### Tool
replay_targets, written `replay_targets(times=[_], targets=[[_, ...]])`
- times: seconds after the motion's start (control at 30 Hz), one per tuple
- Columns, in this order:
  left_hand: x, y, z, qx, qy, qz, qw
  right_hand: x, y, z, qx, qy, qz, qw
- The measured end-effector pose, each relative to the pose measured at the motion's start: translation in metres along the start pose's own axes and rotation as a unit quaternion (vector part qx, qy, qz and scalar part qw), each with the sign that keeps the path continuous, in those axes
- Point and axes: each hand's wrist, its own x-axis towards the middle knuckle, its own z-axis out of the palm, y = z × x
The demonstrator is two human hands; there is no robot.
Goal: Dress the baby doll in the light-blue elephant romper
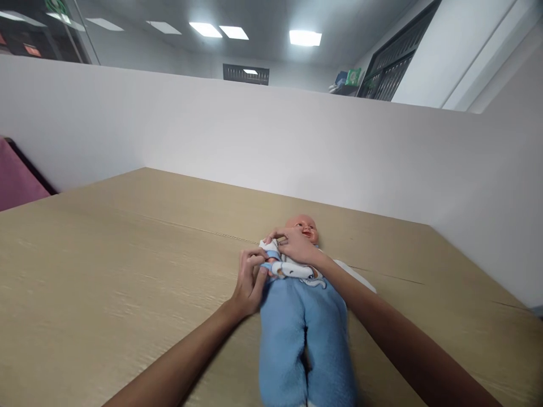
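A baby doll (302,222) lies on its back, its head away from me. It wears fuzzy light-blue trousers (303,333) and a white shirt (292,270) with blue trim and a printed animal. My left hand (248,280) is at the doll's arm on the left side, fingers and thumb closed on the blue-edged sleeve of the shirt. Across the doll's chest reaches my right hand (296,246), its fingers bent over the upper part of the same sleeve and gripping the cloth near the shoulder. My fingers cover part of the doll's arm, and my right hand hides its neck.
The doll rests on a wide wood-coloured table (127,271) with seams across it. A white flat piece (356,275), perhaps cloth, lies beyond my right forearm. A white partition (271,135) stands behind the table. Something pink with a dark edge (21,175) shows at far left.
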Motion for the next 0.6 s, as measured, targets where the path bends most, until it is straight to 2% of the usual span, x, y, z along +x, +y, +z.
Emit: replay_targets(times=[0.13, 0.23, 0.33, 0.43, 0.53, 0.6], targets=[[0.004, -0.007, 0.007, -0.043, 0.051, -0.195, 0.978, -0.005, -0.001, 0.000, 0.011, -0.025, 0.026, 0.999], [0.005, -0.018, 0.011, -0.105, 0.047, -0.300, 0.947, -0.019, -0.006, -0.001, -0.002, 0.009, 0.062, 0.998], [0.005, -0.025, 0.014, -0.204, 0.050, -0.343, 0.915, -0.038, -0.015, 0.003, -0.062, 0.037, 0.102, 0.992], [0.006, -0.027, 0.016, -0.309, 0.069, -0.389, 0.865, -0.049, -0.015, 0.014, -0.102, 0.069, 0.091, 0.988], [0.008, -0.030, 0.019, -0.362, 0.071, -0.448, 0.814, -0.050, -0.003, 0.023, -0.024, 0.125, 0.073, 0.989], [0.010, -0.033, 0.021, -0.364, 0.060, -0.465, 0.805, -0.049, 0.006, 0.025, 0.077, 0.139, 0.079, 0.984]])
